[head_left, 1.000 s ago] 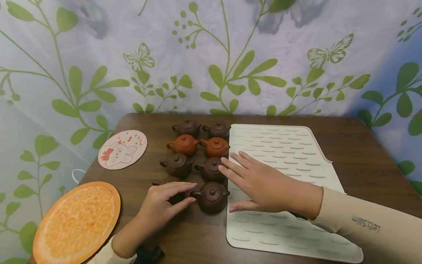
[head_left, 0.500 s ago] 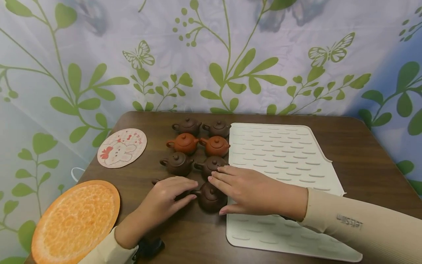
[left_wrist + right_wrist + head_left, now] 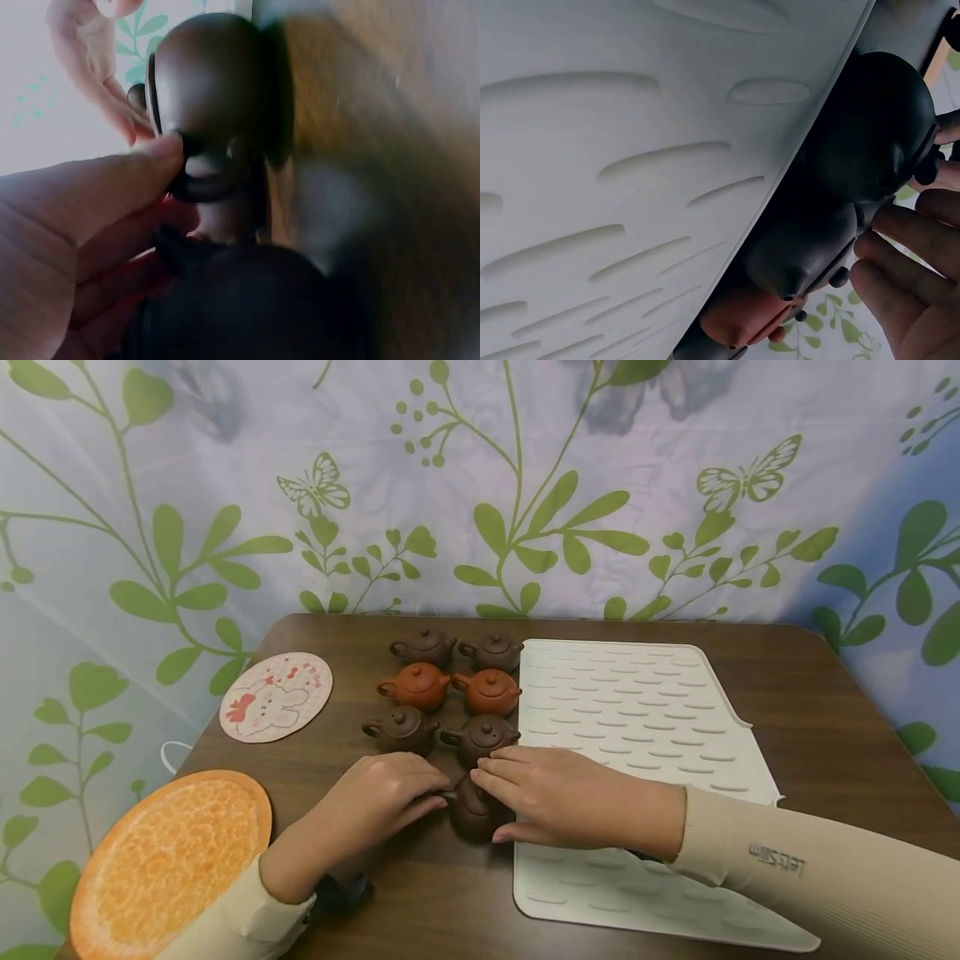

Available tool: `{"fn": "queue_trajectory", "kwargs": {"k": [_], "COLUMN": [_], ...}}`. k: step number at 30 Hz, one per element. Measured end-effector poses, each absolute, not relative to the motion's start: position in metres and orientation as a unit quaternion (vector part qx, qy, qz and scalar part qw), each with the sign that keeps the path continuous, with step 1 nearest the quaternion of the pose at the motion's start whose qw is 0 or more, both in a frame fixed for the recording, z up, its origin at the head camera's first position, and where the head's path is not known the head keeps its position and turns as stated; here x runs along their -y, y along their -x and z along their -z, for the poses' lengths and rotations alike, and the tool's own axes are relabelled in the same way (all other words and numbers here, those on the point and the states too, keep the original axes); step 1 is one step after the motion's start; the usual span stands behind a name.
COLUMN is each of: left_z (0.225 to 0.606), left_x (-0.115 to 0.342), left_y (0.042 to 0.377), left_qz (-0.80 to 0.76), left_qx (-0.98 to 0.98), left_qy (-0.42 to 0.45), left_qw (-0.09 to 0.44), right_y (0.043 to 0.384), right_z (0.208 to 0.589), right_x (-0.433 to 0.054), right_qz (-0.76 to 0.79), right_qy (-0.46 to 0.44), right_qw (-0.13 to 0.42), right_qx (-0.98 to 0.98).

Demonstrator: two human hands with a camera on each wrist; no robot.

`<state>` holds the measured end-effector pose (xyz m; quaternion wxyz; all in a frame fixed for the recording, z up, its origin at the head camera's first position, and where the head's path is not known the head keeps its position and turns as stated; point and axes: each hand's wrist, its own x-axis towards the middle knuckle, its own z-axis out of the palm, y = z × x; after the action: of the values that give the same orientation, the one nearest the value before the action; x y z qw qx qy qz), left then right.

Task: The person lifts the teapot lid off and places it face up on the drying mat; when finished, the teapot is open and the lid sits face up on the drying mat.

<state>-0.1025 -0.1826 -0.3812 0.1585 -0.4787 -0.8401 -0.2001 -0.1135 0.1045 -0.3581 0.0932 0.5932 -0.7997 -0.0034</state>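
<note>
In the head view, a small dark brown teapot (image 3: pixel 472 822) stands nearest the front, between the two hands. My left hand (image 3: pixel 382 797) pinches its handle; the left wrist view shows the thumb (image 3: pixel 161 154) against the handle loop, with fingers behind. Over the teapot's right side extends my right hand (image 3: pixel 562 793), its fingers straight and together near the lid. Behind it sits another dark teapot (image 3: pixel 480 739), close to the right fingertips. A further dark teapot (image 3: pixel 255 307) appears at the bottom of the left wrist view; the left hand hides it from the head camera.
Two orange-brown teapots (image 3: pixel 420 687) and several dark ones form two columns running back. A white ridged mat (image 3: pixel 622 693) lies along their right side. On the left are a round pink bunny mat (image 3: pixel 277 697) and an orange-slice mat (image 3: pixel 176 864). A patterned cloth (image 3: pixel 525 485) hangs behind the table.
My right hand has moved left from above the white mat to the front teapot. The left hand has shifted slightly right, its fingers closing at the handle. The front teapot has shifted slightly left.
</note>
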Motion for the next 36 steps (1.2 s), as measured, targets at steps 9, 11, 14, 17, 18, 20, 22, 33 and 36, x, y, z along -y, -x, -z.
{"fn": "queue_trajectory", "kwargs": {"k": [9, 11, 14, 17, 18, 20, 22, 33, 36], "left_z": [0.386, 0.387, 0.389, 0.39, 0.391, 0.392, 0.393, 0.395, 0.395], "left_x": [0.189, 0.19, 0.191, 0.192, 0.192, 0.192, 0.193, 0.194, 0.194], "left_y": [0.112, 0.113, 0.114, 0.116, 0.116, 0.117, 0.117, 0.118, 0.118], "left_qz": [0.209, 0.225, 0.251, 0.269, 0.274, 0.283, 0.291, 0.308, 0.309], "left_qx": [0.838, 0.835, 0.83, 0.823, 0.822, 0.818, 0.815, 0.814, 0.814], "left_qy": [0.488, 0.486, 0.485, 0.487, 0.488, 0.488, 0.488, 0.482, 0.481], "left_qw": [0.129, 0.122, 0.114, 0.111, 0.11, 0.111, 0.109, 0.102, 0.102], "right_y": [0.117, 0.118, 0.12, 0.121, 0.121, 0.122, 0.122, 0.121, 0.12], "right_z": [0.361, 0.362, 0.363, 0.366, 0.367, 0.369, 0.37, 0.377, 0.378], "right_x": [-0.102, -0.101, -0.1, -0.099, -0.099, -0.099, -0.098, -0.097, -0.097], "right_qz": [-0.03, -0.056, -0.101, -0.149, -0.164, -0.19, -0.211, -0.324, -0.354], "right_qy": [-0.577, -0.572, -0.561, -0.549, -0.545, -0.537, -0.53, -0.472, -0.437], "right_qw": [0.056, 0.048, 0.046, 0.044, 0.042, 0.036, 0.03, -0.006, -0.024], "right_qx": [0.814, 0.817, 0.821, 0.821, 0.822, 0.821, 0.821, 0.82, 0.826]}}
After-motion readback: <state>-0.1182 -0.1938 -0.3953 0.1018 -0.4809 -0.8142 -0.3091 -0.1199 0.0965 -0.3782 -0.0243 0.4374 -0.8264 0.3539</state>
